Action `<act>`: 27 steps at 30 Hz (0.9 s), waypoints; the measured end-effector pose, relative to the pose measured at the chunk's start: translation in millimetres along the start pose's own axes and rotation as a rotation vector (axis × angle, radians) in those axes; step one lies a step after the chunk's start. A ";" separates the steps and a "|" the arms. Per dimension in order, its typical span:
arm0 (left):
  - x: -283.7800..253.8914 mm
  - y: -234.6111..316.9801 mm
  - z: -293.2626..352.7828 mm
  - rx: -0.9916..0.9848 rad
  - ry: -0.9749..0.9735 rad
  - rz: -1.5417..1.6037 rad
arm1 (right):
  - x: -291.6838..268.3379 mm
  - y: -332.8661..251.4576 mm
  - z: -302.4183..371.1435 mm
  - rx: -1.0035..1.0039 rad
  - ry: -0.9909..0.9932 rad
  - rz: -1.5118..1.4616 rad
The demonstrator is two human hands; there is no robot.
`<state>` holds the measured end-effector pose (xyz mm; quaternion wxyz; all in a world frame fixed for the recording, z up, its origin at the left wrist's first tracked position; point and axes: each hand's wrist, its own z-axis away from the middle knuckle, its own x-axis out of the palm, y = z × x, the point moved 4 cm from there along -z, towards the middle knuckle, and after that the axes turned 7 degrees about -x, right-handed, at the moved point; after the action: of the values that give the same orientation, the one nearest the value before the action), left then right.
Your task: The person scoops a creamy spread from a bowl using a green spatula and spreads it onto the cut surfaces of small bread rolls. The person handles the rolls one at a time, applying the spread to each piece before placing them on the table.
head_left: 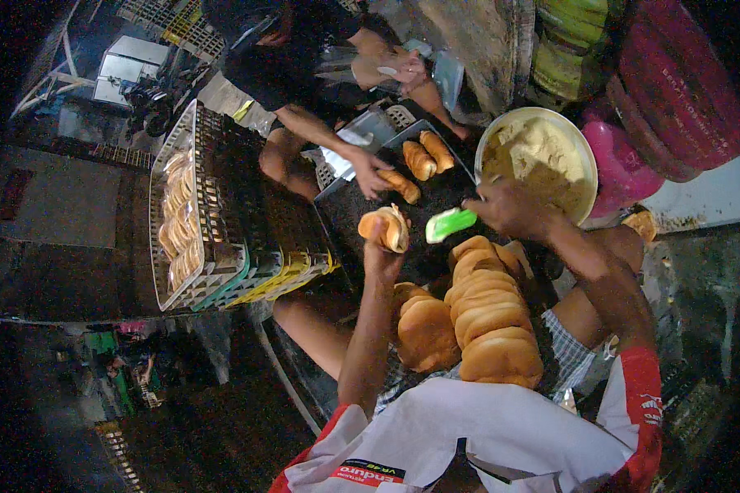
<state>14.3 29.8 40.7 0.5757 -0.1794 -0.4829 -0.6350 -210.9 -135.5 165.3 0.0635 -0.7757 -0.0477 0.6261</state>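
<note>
Currently, our left hand (381,253) is closed round a split bun (373,227), fingers wrapped on the bread, which we hold over a dark tray (344,220). Our right hand (508,207) is clamped on a green spreader (454,222), pale at its tip, just right of the bun and apart from it. Nearer our body, golden buns (492,316) stand in rows above our lap. Beyond the right hand we see a round basin (589,177) of pale filling (543,148), a pink bag (621,160) beside it. On the tray lie three browned rolls (420,161); a co-worker's hand (372,171) touches one. To our left stand stacked crates (237,197), bread (181,218) in the uppermost.
</note>
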 end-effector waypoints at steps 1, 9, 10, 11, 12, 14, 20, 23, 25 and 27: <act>-7.6 8.0 -7.2 0.009 0.016 -0.024 | -7.1 10.9 7.2 0.052 0.035 -0.035; -109.1 -7.1 -86.3 0.556 0.206 -2.280 | -16.5 60.6 17.5 0.251 0.015 -0.143; -75.9 -44.9 -86.8 0.736 0.118 -2.896 | -13.5 69.7 32.5 0.299 -0.053 -0.117; -67.1 -50.2 -89.2 0.631 0.037 -3.009 | -19.1 66.1 31.9 0.327 -0.029 -0.098; -73.5 -37.1 -99.8 0.326 -0.031 -2.984 | -29.8 53.4 22.8 0.336 -0.001 -0.085; -88.8 3.5 -133.0 -0.300 -0.047 -2.723 | -35.3 47.0 15.2 0.332 0.051 -0.101; -72.4 68.5 -161.6 0.174 0.122 -2.432 | -31.5 84.3 18.1 0.309 0.073 -0.213; -20.1 3.4 -93.0 -0.003 -0.144 -2.289 | 30.9 127.6 58.1 0.561 0.155 -0.459; 41.4 -15.2 -11.5 0.011 -0.193 -2.178 | 68.6 153.4 104.8 0.782 0.296 -0.764; 74.8 -8.4 72.2 0.251 -0.131 -2.145 | 44.0 147.3 92.0 1.052 -0.073 -0.720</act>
<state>-37.4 46.2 129.8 -0.2929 0.3633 -0.4796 -0.7431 -292.3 -270.6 80.4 0.6404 -0.5545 0.0064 0.5313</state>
